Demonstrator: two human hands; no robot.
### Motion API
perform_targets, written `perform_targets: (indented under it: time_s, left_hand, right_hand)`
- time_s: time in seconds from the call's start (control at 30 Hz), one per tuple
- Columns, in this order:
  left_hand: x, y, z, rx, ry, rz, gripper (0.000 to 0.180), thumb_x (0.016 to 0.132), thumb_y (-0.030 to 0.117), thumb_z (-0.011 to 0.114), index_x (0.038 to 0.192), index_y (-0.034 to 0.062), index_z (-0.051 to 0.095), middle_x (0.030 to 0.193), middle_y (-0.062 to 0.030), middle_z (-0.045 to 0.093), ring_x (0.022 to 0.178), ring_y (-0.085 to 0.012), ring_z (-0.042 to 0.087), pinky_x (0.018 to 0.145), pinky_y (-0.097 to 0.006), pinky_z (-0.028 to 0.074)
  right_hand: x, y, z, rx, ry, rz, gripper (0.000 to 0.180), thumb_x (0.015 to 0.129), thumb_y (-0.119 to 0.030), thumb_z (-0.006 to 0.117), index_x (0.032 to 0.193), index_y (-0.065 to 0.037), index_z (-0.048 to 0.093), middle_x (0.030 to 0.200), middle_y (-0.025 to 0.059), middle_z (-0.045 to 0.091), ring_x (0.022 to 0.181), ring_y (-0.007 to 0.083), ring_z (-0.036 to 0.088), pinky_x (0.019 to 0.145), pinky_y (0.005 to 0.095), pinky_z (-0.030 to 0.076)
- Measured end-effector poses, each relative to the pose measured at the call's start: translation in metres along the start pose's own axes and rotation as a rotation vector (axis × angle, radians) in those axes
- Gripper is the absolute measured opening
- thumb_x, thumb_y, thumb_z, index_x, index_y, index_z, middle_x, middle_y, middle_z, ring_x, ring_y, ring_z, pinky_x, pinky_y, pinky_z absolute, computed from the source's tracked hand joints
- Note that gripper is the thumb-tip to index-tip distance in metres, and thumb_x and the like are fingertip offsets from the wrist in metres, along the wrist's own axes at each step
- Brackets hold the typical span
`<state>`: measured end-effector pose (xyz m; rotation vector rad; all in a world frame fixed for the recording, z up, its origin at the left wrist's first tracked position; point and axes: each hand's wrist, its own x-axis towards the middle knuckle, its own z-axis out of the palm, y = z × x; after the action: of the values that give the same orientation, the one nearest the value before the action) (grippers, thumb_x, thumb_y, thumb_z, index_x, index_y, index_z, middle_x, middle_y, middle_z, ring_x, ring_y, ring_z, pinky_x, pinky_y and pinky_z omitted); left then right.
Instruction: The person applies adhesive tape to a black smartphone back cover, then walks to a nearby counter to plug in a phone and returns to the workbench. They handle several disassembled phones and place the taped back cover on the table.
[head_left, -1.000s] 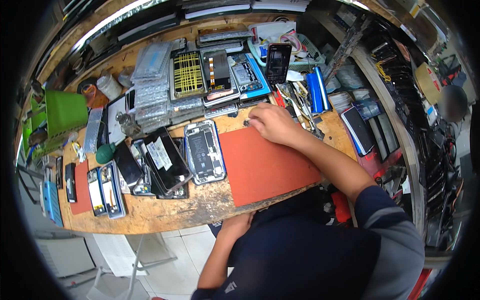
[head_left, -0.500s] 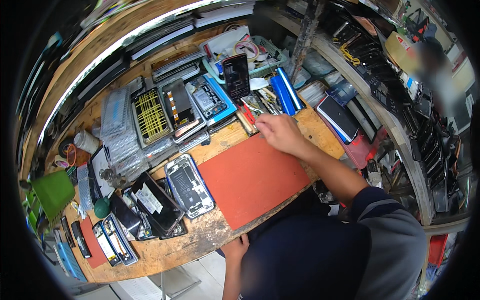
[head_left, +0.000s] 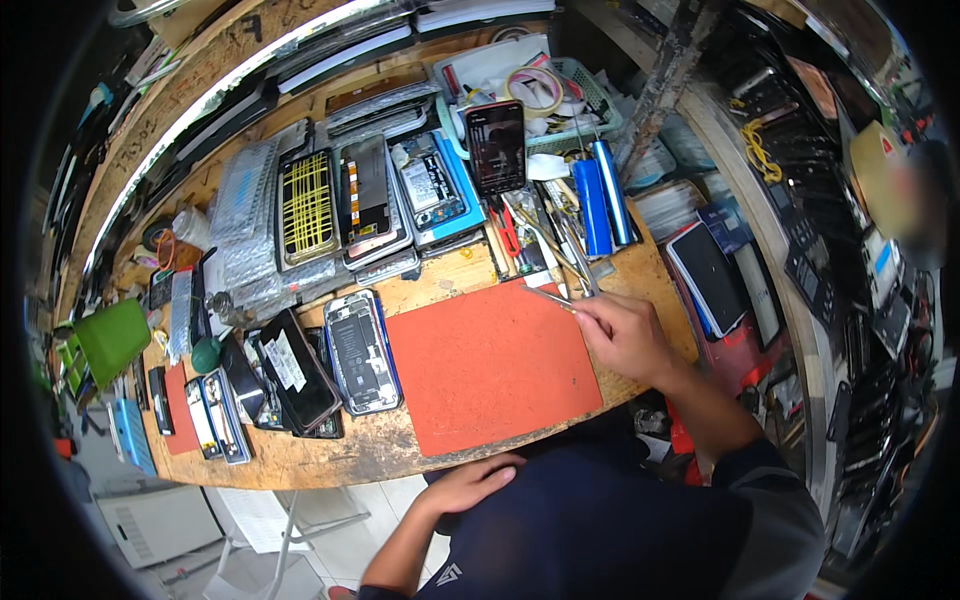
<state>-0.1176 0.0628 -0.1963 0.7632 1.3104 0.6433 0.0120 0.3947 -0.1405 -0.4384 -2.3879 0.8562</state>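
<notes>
Head view: right hand [head_left: 628, 338] clamps slim metal tool [head_left: 550, 297]; a slack pinch could drop it onto red mat [head_left: 490, 375]. Left hand [head_left: 472, 486]: thumb, fingers apart.

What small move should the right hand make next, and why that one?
Probably the right hand should bring its slim metal tool left across the red mat, toward the opened phone. The hand grips that tool with its tip pointing left near the mat's far edge, and the phone lies beside the mat's left edge with its insides exposed.
</notes>
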Motion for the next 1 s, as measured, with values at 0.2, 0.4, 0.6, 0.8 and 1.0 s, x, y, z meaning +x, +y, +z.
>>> perform_targets:
  time_s: [0.2,0.4,0.6,0.8,1.0]
  left_hand:
    - [-0.036,0.130,0.002,0.292,-0.372,0.891,0.069,0.104,0.047,0.066,0.159,0.0077,0.051,0.159,-0.0212,0.050,0.147,-0.0399,0.047,0.123,-0.054,0.033]
    - [-0.040,0.202,0.010,0.551,0.483,1.116,0.013,0.096,0.021,0.071,0.102,0.0094,0.073,0.101,-0.0037,0.069,0.101,-0.0319,0.065,0.096,-0.050,0.045]
    - [-0.047,0.192,0.001,0.303,-0.195,1.062,0.011,0.096,0.021,0.075,0.099,0.0108,0.073,0.098,-0.0071,0.068,0.094,-0.0339,0.066,0.094,-0.050,0.046]
    - [-0.069,0.177,0.001,0.827,0.386,1.069,0.011,0.089,0.017,0.078,0.098,0.0131,0.074,0.103,-0.0051,0.067,0.104,-0.0309,0.063,0.100,-0.051,0.043]
    - [-0.060,0.158,-0.059,0.650,0.156,1.041,0.028,0.090,0.019,0.082,0.116,0.0110,0.072,0.115,-0.0074,0.066,0.117,-0.0292,0.061,0.107,-0.049,0.042]
  right_hand:
    - [-0.008,-0.011,-0.010,0.008,-0.070,-0.056,0.010,0.095,-0.004,0.076,0.104,-0.001,0.078,0.079,0.0096,0.071,0.061,0.0219,0.065,0.058,0.0361,0.050]
    - [-0.010,-0.033,-0.001,-0.082,-0.261,-0.289,0.009,0.095,-0.012,0.075,0.101,-0.004,0.075,0.083,0.0107,0.072,0.074,0.0305,0.074,0.066,0.0426,0.058]
    - [-0.023,-0.040,0.026,-0.004,-0.376,-0.388,0.009,0.096,-0.013,0.073,0.101,-0.005,0.072,0.084,0.0108,0.067,0.076,0.0313,0.071,0.069,0.0438,0.057]
    - [-0.026,-0.044,0.047,-0.106,-0.423,-0.428,0.011,0.096,-0.013,0.071,0.095,-0.006,0.063,0.086,0.0108,0.064,0.077,0.0321,0.070,0.069,0.0440,0.056]
    - [-0.020,-0.050,0.051,-0.135,-0.484,-0.384,0.015,0.093,-0.014,0.071,0.100,-0.007,0.060,0.085,0.0119,0.067,0.077,0.0346,0.072,0.068,0.0476,0.057]
